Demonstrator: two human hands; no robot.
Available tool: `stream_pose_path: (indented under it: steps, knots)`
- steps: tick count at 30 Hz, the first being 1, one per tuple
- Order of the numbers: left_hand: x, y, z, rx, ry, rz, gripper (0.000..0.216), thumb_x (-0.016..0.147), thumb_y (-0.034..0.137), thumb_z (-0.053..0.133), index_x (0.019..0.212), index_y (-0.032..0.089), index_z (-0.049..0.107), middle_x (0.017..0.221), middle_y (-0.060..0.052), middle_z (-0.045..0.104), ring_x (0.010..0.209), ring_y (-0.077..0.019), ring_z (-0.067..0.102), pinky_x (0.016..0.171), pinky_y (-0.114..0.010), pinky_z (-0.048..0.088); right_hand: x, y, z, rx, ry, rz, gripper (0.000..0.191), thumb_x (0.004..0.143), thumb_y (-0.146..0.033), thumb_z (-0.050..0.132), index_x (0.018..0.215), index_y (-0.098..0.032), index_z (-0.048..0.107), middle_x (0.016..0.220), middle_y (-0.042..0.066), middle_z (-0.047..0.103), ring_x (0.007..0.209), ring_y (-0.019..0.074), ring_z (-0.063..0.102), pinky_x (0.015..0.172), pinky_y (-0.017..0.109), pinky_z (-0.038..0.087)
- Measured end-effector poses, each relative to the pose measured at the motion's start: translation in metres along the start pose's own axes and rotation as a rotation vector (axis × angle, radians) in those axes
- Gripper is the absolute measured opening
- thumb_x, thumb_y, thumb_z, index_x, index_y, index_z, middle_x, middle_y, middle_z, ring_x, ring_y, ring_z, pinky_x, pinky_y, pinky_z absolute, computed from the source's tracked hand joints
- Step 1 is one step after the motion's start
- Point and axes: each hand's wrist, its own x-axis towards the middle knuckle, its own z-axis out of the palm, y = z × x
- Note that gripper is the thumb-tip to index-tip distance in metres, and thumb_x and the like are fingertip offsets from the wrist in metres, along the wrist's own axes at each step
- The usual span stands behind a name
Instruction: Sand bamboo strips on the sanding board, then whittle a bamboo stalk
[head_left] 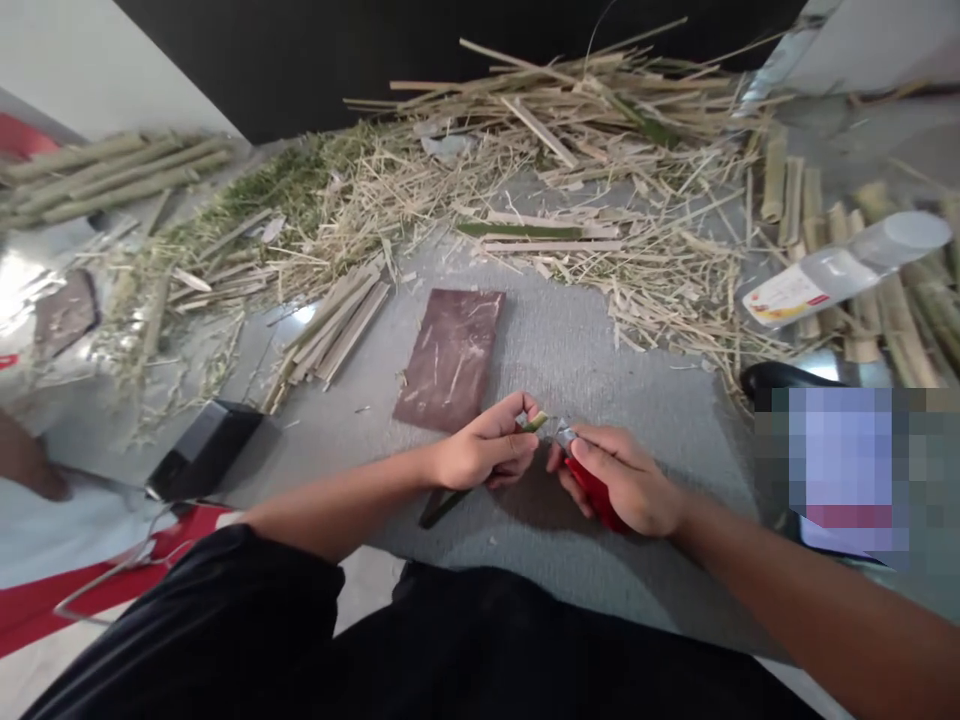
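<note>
My left hand (491, 450) is closed around a narrow green bamboo strip (535, 422). The strip's pale end pokes out past the thumb, and its darker tail (444, 508) runs below the wrist. A red-handled tool with a short metal tip (596, 490) is gripped in my right hand (626, 475); fingers partly cover it, so its exact kind is unclear. That metal tip points at the strip's end, with a small gap between them. Just beyond my left hand lies a scratched brown board (454, 355) on the grey work surface (555, 330).
Split bamboo strips (334, 325) and heaps of shavings (420, 180) spread across the back. At right are a clear labelled bottle (840, 270), bamboo pieces (814, 205) and a lit screen (847, 460). A black box (206, 450) and another person's hand (30, 460) are at left.
</note>
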Motion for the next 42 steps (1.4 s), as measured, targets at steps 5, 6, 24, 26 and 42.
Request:
stream_pose_path:
  steps: [5, 6, 24, 26, 42]
  knots:
    - [0.001, 0.003, 0.001, 0.004, -0.031, 0.000, 0.025, 0.105, 0.040, 0.056, 0.107, 0.025, 0.036, 0.059, 0.011, 0.040, 0.046, -0.0075, 0.029, 0.043, -0.016, 0.031, 0.001, -0.004, 0.001, 0.028, 0.073, -0.030, 0.042, 0.110, -0.052, 0.046, 0.096, -0.017, 0.063, 0.064, -0.001, 0.060, 0.049, 0.0123, 0.057, 0.046, 0.024, 0.043]
    - [0.000, 0.002, 0.001, 0.009, -0.032, 0.004, 0.025, 0.104, 0.040, 0.057, 0.107, 0.025, 0.036, 0.059, 0.011, 0.040, 0.046, -0.0076, 0.030, 0.043, -0.017, 0.031, 0.002, -0.004, 0.002, 0.023, 0.098, -0.033, 0.042, 0.110, -0.052, 0.046, 0.095, -0.017, 0.062, 0.063, -0.001, 0.060, 0.048, 0.0127, 0.057, 0.046, 0.025, 0.043]
    - [0.001, -0.014, 0.017, 0.113, -0.022, 0.095, 0.016, 0.099, 0.030, 0.060, 0.102, 0.021, 0.047, 0.080, 0.003, 0.065, 0.044, -0.0049, 0.047, 0.046, -0.019, 0.031, -0.003, -0.009, 0.014, -0.245, 0.018, -0.131, 0.050, 0.100, -0.067, 0.057, 0.082, -0.022, 0.064, 0.058, -0.001, 0.059, 0.048, 0.0129, 0.055, 0.049, 0.028, 0.047]
    - [0.003, -0.017, 0.022, 0.094, 0.026, 0.122, 0.014, 0.100, 0.026, 0.057, 0.102, 0.021, 0.045, 0.081, 0.003, 0.065, 0.043, -0.0048, 0.048, 0.045, -0.018, 0.033, -0.004, -0.009, 0.014, -0.233, 0.045, -0.103, 0.052, 0.098, -0.071, 0.058, 0.079, -0.023, 0.063, 0.056, -0.001, 0.057, 0.047, 0.0139, 0.054, 0.048, 0.030, 0.047]
    - [-0.002, -0.013, 0.017, 0.084, -0.052, 0.033, 0.026, 0.091, 0.023, 0.063, 0.101, 0.024, 0.039, 0.071, 0.005, 0.066, 0.040, -0.0040, 0.037, 0.040, -0.015, 0.025, -0.005, -0.010, 0.014, -0.015, -0.167, 0.122, 0.045, 0.106, -0.054, 0.052, 0.086, -0.016, 0.067, 0.052, -0.002, 0.057, 0.040, 0.0118, 0.051, 0.042, 0.024, 0.042]
